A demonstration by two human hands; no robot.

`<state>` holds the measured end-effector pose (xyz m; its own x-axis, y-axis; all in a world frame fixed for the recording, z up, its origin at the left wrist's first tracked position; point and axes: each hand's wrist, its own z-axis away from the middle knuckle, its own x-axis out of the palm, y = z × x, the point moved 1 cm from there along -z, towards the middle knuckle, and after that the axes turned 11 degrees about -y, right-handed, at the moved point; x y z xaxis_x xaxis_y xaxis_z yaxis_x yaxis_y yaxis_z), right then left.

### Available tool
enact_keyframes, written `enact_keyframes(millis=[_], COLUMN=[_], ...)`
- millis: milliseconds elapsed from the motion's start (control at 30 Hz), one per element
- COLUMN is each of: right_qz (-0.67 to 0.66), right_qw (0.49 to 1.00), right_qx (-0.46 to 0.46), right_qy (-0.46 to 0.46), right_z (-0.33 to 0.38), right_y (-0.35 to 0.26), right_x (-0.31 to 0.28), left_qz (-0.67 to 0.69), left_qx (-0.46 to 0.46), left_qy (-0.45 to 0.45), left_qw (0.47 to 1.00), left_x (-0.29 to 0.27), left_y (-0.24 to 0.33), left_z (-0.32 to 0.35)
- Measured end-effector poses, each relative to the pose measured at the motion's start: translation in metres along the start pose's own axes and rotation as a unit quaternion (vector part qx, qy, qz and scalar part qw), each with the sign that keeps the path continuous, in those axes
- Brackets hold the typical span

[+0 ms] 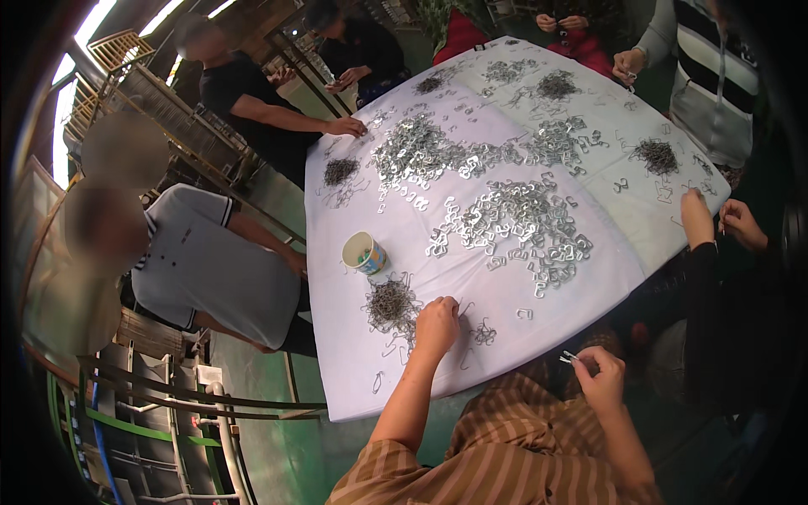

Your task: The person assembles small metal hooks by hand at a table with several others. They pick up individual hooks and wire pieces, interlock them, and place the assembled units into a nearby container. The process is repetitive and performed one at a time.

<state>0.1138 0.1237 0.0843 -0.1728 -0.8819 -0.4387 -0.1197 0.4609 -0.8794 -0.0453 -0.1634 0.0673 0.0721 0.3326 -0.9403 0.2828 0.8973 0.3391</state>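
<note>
My left hand (438, 326) rests low over the white table, its fingers closed together beside a pile of dark bent wires (390, 305). Thin loose wires (484, 332) lie just right of its fingertips, and what it pinches is hidden. Off the table's near edge, my right hand (601, 379) pinches a small pale metal clip (569, 357) between thumb and fingers. A broad heap of shiny metal clips (522, 220) spreads beyond my left hand. One single clip (524, 314) lies apart near the edge.
A paper cup (364, 252) with greenish contents stands behind the wire pile. More shiny clips (412, 151) and dark wire piles (656, 156) cover the white tablecloth (353, 379). Several people surround the table; a co-worker's hands (699, 217) are close on my right. Metal railings (194, 408) run along the left.
</note>
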Motion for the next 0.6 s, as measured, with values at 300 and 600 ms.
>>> enact_keyframes(millis=[300,600], right_qz=[-0.030,-0.089], right_qw=[0.998,0.992], right_qx=[0.050,0.089], right_qy=[-0.007,0.000], right_z=[-0.001,-0.005], right_y=[-0.004,-0.004], right_x=[-0.001,0.003], left_qz=[0.306,0.427], left_qx=[0.052,0.237], left_qy=[-0.053,-0.158], left_qw=[0.949,0.858], left_x=[-0.015,-0.002], left_y=[0.064,0.137], left_z=[0.008,0.028])
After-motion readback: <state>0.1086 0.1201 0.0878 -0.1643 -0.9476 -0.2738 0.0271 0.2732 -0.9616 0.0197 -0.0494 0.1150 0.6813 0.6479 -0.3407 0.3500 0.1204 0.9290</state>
